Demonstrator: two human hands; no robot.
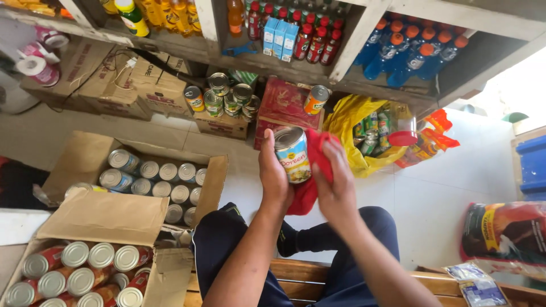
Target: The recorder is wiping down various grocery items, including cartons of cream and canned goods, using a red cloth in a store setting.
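A tin can (292, 154) is held upright above the knees, gripped around its side by the left hand (274, 176). A red cloth (316, 165) is pressed against it by the right hand (336, 185), fingers closed on the fabric. Wiping appears under way. Many cans remain in two open cardboard boxes (85, 165); a few are stacked by the shelf (364, 85).
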